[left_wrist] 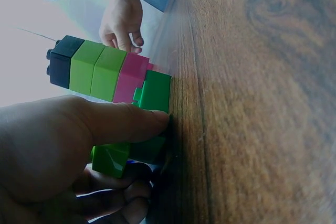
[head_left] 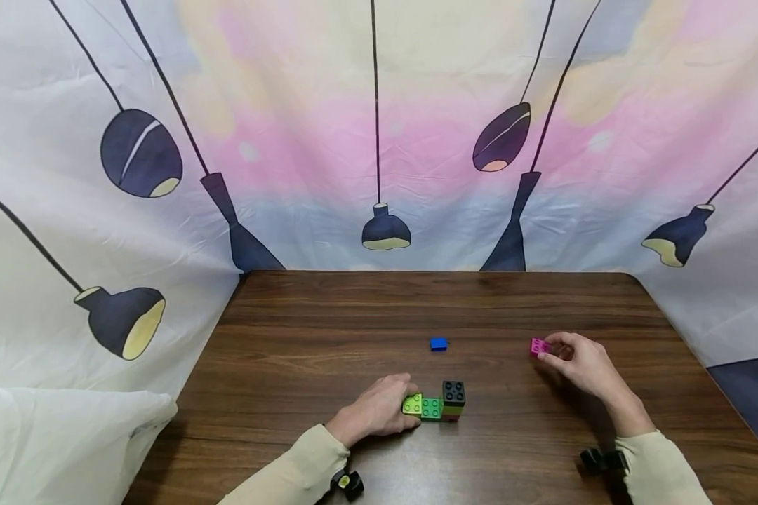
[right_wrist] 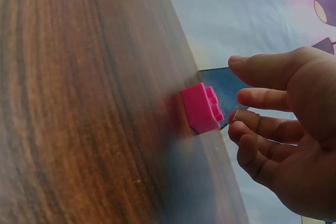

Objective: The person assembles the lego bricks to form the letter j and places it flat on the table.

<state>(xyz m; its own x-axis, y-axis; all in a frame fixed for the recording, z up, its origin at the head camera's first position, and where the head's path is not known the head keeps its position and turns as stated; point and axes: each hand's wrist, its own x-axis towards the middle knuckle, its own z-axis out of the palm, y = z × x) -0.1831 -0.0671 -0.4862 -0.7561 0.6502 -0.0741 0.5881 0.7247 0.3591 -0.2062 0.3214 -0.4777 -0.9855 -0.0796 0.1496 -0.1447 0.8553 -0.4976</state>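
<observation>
My left hand (head_left: 379,407) grips the near-left end of a toy brick assembly (head_left: 431,408) on the table, thumb on one side and fingers on the other. In the left wrist view, a dark green brick (left_wrist: 156,88) lies low. Beside the thumb rises a stack of a magenta brick (left_wrist: 131,76), two lime bricks (left_wrist: 97,70) and a black brick (left_wrist: 65,61). Another lime brick (left_wrist: 110,160) sits by the fingers. My right hand (head_left: 582,361) is at a loose pink brick (right_wrist: 198,109); the right wrist view shows its spread fingers apart from the brick.
A small blue brick (head_left: 439,344) lies on the brown wooden table (head_left: 328,308) beyond the assembly. A printed cloth (head_left: 316,140) hangs behind the table, and white fabric (head_left: 69,442) bulges at the left edge.
</observation>
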